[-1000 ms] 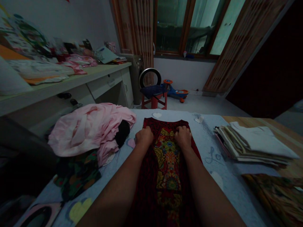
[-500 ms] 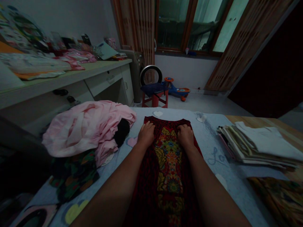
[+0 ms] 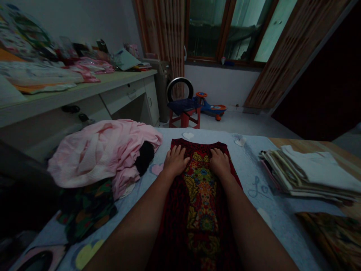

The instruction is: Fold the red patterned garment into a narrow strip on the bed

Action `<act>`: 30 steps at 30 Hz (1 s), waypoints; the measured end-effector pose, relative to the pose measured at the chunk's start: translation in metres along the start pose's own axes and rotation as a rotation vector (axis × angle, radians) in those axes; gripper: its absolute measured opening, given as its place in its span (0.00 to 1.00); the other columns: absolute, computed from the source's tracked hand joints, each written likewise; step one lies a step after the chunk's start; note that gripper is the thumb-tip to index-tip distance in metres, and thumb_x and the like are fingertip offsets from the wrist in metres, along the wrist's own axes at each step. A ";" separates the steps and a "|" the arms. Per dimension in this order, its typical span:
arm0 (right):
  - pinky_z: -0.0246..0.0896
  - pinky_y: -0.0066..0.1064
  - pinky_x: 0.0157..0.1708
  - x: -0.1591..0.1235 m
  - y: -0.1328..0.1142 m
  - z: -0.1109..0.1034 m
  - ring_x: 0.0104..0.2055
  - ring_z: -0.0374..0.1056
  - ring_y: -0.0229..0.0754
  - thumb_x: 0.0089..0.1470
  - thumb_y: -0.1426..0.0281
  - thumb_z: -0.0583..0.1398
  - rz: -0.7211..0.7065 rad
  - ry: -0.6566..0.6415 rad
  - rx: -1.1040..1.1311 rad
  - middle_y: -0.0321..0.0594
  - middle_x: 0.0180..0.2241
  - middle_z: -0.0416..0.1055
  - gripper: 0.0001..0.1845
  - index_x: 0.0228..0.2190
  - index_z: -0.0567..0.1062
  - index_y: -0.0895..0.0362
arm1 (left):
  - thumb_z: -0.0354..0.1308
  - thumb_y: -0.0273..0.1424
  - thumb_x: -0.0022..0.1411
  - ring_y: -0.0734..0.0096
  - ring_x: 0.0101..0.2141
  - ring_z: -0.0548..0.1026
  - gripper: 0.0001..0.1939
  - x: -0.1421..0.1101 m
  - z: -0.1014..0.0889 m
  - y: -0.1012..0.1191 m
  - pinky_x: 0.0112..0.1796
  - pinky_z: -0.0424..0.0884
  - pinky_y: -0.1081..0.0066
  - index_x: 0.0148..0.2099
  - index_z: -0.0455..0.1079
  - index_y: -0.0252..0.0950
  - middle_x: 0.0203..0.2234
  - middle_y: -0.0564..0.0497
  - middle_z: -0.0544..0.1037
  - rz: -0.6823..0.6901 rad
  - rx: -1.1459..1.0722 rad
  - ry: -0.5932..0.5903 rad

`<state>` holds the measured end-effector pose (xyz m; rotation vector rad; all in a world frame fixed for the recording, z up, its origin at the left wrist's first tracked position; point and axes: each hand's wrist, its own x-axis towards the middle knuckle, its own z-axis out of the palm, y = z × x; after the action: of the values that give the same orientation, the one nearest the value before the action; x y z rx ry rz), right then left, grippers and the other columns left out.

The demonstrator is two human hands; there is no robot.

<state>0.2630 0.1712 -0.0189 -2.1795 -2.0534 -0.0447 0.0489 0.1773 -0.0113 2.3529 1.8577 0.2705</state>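
A dark red patterned garment (image 3: 201, 203) with a yellow, red and blue ornate panel lies flat on a light blue bedspread (image 3: 254, 165). Its far edge is straight, and its near part runs out of view between my forearms. My left hand (image 3: 176, 161) rests palm down on its upper left side, fingers spread. On the upper right side lies my right hand (image 3: 220, 162), fingers slightly bent and resting on the cloth. Neither hand grips the fabric.
To the left is a heap of pink cloth (image 3: 93, 150) with a dark green patterned cloth (image 3: 87, 210) beneath. Folded clothes (image 3: 318, 169) are stacked at right, near a brown patterned cloth (image 3: 329, 233). Beyond the bed stands a red stool (image 3: 184, 116); a cluttered desk (image 3: 118, 84) lines the left wall.
My left hand has gone from closed fingers to spread ones, flat on the garment. My right hand's fingers have loosened from a curl. The garment stays in place; the view has shifted slightly.
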 end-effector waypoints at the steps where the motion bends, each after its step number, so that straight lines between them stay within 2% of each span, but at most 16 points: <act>1: 0.42 0.42 0.63 0.000 0.000 0.001 0.66 0.49 0.46 0.60 0.73 0.47 0.015 -0.009 0.001 0.46 0.65 0.56 0.27 0.61 0.62 0.57 | 0.43 0.47 0.69 0.54 0.68 0.47 0.31 0.000 0.000 0.000 0.64 0.48 0.53 0.68 0.53 0.38 0.69 0.44 0.52 0.001 0.001 -0.003; 5: 0.39 0.45 0.64 -0.001 -0.001 0.004 0.67 0.46 0.45 0.61 0.72 0.46 0.036 -0.026 0.018 0.44 0.66 0.53 0.28 0.62 0.60 0.55 | 0.43 0.47 0.68 0.54 0.68 0.48 0.32 0.001 0.001 -0.001 0.64 0.48 0.53 0.68 0.53 0.38 0.68 0.44 0.52 0.005 0.004 0.003; 9: 0.40 0.44 0.63 0.000 -0.001 0.000 0.67 0.48 0.46 0.60 0.73 0.48 0.025 0.012 0.023 0.45 0.65 0.56 0.28 0.61 0.62 0.57 | 0.46 0.45 0.67 0.54 0.67 0.49 0.30 -0.001 -0.001 0.000 0.63 0.49 0.51 0.66 0.57 0.38 0.68 0.44 0.55 0.018 0.003 0.039; 14: 0.53 0.37 0.54 -0.002 -0.003 -0.013 0.56 0.59 0.48 0.59 0.73 0.50 -0.025 0.108 0.038 0.48 0.56 0.65 0.21 0.52 0.72 0.56 | 0.51 0.35 0.65 0.59 0.66 0.53 0.22 -0.002 -0.003 0.004 0.65 0.46 0.52 0.60 0.64 0.38 0.66 0.45 0.60 0.114 0.015 0.174; 17: 0.57 0.36 0.47 -0.004 -0.005 -0.018 0.51 0.61 0.49 0.59 0.72 0.51 -0.023 0.083 0.016 0.47 0.50 0.68 0.17 0.45 0.75 0.54 | 0.50 0.32 0.65 0.61 0.64 0.58 0.21 -0.002 -0.001 0.007 0.64 0.51 0.56 0.60 0.65 0.36 0.63 0.45 0.65 0.144 -0.014 0.121; 20: 0.57 0.35 0.45 -0.005 -0.007 -0.018 0.49 0.62 0.49 0.60 0.72 0.50 -0.028 0.068 -0.005 0.46 0.48 0.69 0.17 0.45 0.75 0.53 | 0.48 0.36 0.67 0.61 0.64 0.58 0.24 -0.003 0.001 0.008 0.63 0.53 0.57 0.63 0.61 0.35 0.64 0.45 0.63 0.138 -0.033 0.057; 25: 0.56 0.35 0.49 -0.004 -0.007 -0.013 0.53 0.62 0.48 0.61 0.73 0.49 -0.068 0.051 -0.012 0.47 0.52 0.68 0.20 0.51 0.72 0.54 | 0.45 0.45 0.68 0.58 0.67 0.51 0.30 -0.006 0.003 0.009 0.64 0.48 0.54 0.67 0.55 0.38 0.67 0.44 0.56 0.115 -0.021 0.016; 30: 0.47 0.35 0.60 -0.001 -0.007 -0.007 0.62 0.56 0.44 0.63 0.73 0.46 -0.134 0.010 0.033 0.46 0.61 0.62 0.23 0.57 0.67 0.57 | 0.45 0.49 0.67 0.55 0.67 0.49 0.32 -0.007 0.003 0.010 0.64 0.48 0.52 0.68 0.54 0.41 0.68 0.45 0.54 0.131 0.004 -0.009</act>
<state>0.2564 0.1697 -0.0113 -2.0163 -2.1754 -0.0353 0.0571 0.1686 -0.0123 2.4783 1.7034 0.2694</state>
